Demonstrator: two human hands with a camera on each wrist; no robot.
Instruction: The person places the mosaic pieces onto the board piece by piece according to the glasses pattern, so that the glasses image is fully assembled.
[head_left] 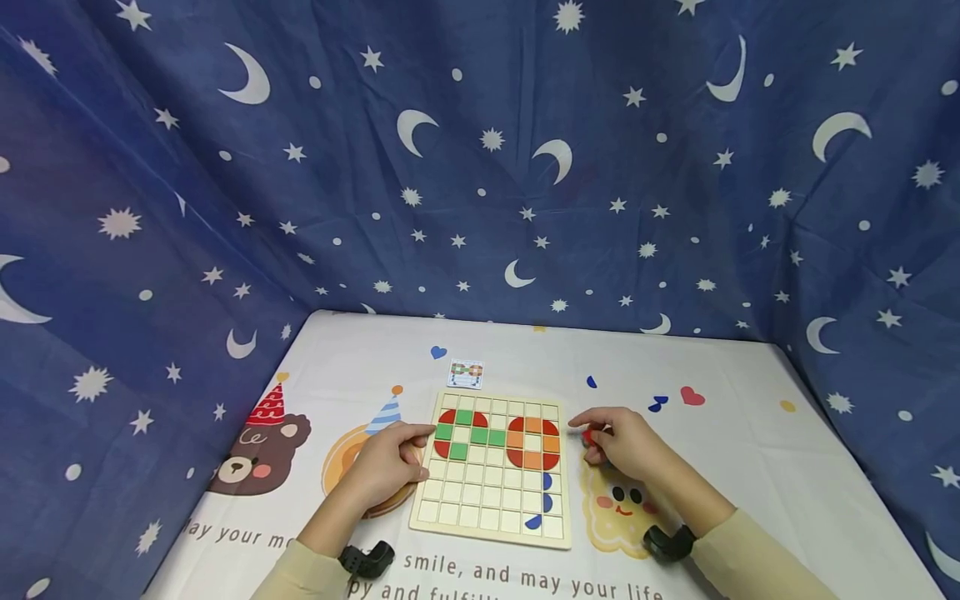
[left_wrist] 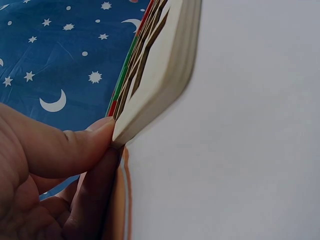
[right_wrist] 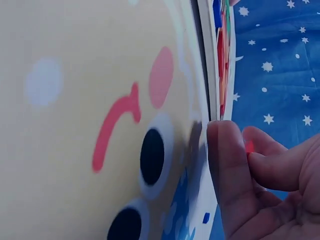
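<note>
A pale grid board (head_left: 476, 497) lies on the table, bearing green squares (head_left: 478, 435), orange squares (head_left: 532, 459), red round-cornered pieces (head_left: 515, 457) and blue half-round pieces (head_left: 547, 502). At its left edge, my left hand (head_left: 386, 465) touches the rim with index finger and thumb spread apart; the left wrist view has the thumb against the board's corner. To the right of the board, my right hand (head_left: 618, 437) pinches a small red piece (head_left: 587, 437). Only a sliver of that red piece (right_wrist: 249, 146) shows between the fingers in the right wrist view.
A small pattern card (head_left: 465, 374) lies behind the board. Loose blue pieces (head_left: 592, 382) are scattered at the back right. The white tablecloth (head_left: 720, 358) carries printed cartoons and lettering. A dark blue star-and-moon curtain (head_left: 480, 200) hangs behind and beside the table.
</note>
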